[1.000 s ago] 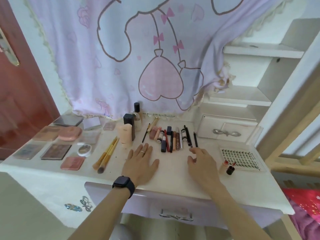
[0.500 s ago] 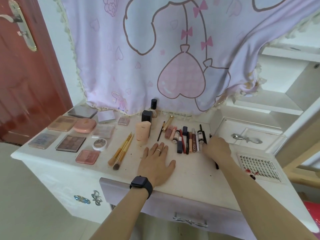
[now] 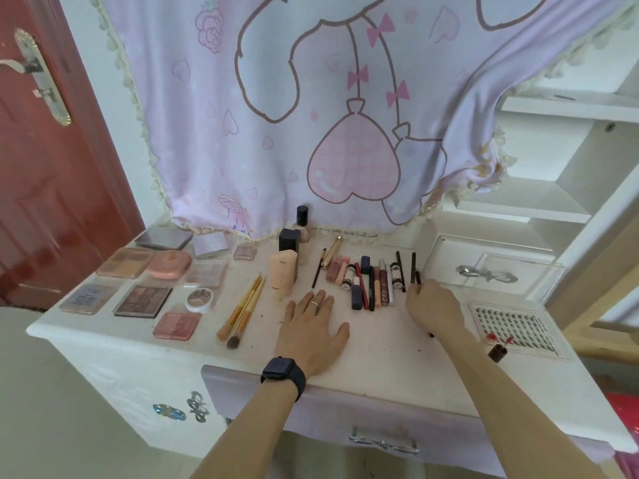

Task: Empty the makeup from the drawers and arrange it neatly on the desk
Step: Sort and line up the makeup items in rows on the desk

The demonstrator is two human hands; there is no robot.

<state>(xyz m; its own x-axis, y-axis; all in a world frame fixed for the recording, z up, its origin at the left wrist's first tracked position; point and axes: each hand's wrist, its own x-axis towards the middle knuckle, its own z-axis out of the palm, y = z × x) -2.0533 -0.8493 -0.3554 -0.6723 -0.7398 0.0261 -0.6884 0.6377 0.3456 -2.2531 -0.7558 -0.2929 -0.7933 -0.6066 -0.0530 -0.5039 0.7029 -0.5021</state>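
Makeup lies spread on the white desk (image 3: 380, 354). My left hand (image 3: 313, 328) rests flat on the desk, fingers straight, just in front of a peach tube (image 3: 284, 273). A row of lipsticks and pencils (image 3: 371, 280) lies side by side right of it. At the right end of that row my right hand (image 3: 432, 305) curls around a thin dark pencil (image 3: 417, 276), whose ends stick out above and below the hand. Eyeshadow palettes and compacts (image 3: 143, 300) sit in a group on the left, with several brushes (image 3: 242, 312) beside them.
A lash tray (image 3: 515, 326) and a small dark red bottle (image 3: 497, 350) lie at the right. Small drawer (image 3: 491, 271) at back right, front drawer (image 3: 380, 440) below the desk edge. A pink curtain (image 3: 311, 115) hangs behind; a red door (image 3: 41, 167) stands left.
My right hand moved forward to the right end of the row and closed around the dark pencil. My left hand stayed flat. The view shifted closer and to the left.
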